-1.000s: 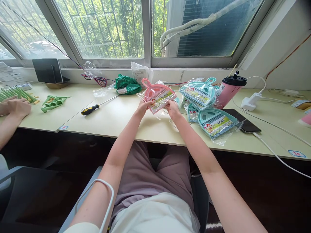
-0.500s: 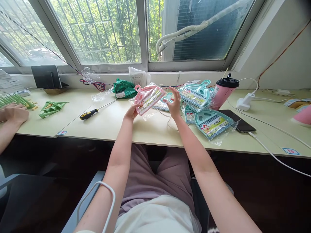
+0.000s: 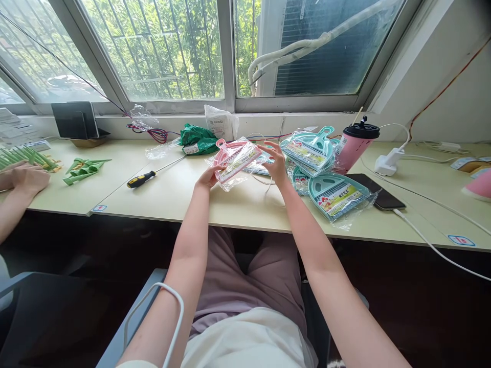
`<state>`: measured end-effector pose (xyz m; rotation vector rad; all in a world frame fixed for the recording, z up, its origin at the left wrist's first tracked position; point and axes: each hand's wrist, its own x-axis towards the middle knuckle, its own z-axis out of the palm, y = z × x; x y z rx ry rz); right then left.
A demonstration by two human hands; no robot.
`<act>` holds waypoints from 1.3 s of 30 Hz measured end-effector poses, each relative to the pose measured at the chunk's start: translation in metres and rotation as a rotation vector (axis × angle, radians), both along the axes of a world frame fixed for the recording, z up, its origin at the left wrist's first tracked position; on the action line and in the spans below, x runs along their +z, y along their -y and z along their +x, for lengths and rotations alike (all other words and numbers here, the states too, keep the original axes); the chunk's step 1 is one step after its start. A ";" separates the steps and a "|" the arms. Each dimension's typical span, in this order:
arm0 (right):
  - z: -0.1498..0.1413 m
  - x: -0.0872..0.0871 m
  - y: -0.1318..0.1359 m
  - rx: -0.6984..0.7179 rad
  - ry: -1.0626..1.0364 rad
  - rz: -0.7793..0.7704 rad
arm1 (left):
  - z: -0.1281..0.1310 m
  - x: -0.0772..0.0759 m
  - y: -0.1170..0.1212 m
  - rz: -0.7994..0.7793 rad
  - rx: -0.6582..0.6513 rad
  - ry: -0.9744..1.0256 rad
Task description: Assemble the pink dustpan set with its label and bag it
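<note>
My left hand (image 3: 209, 177) pinches the near edge of a pink mini dustpan set (image 3: 233, 157) wrapped in a clear plastic bag, held just above the desk. My right hand (image 3: 275, 164) hovers at the bag's right side with fingers spread and nothing in them. To the right lie several teal dustpan sets in bags: a stack (image 3: 309, 149) and one nearer me (image 3: 337, 192).
A screwdriver (image 3: 143, 178) lies left of my hands. Green bags (image 3: 196, 138) sit by the window sill. A pink tumbler (image 3: 355, 144), a phone (image 3: 378, 190) and white cables (image 3: 425, 240) are at right. Another person's hand (image 3: 26, 176) rests beside green folded pieces (image 3: 82, 167) at left.
My right hand let go of the pink dustpan set and opened. My left hand tilted the set flatter and lowered it slightly toward the desk.
</note>
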<state>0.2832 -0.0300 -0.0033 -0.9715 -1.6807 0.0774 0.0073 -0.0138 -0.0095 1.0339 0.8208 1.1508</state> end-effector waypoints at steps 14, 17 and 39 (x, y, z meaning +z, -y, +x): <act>-0.003 -0.003 -0.002 0.204 -0.298 -0.105 | 0.003 0.001 -0.003 -0.103 -0.045 -0.080; -0.004 -0.001 0.001 0.156 -0.274 -0.089 | 0.003 0.001 -0.004 -0.086 -0.041 -0.095; -0.005 -0.025 -0.017 -0.002 -0.233 -0.152 | 0.019 0.001 0.006 0.043 -0.222 -0.202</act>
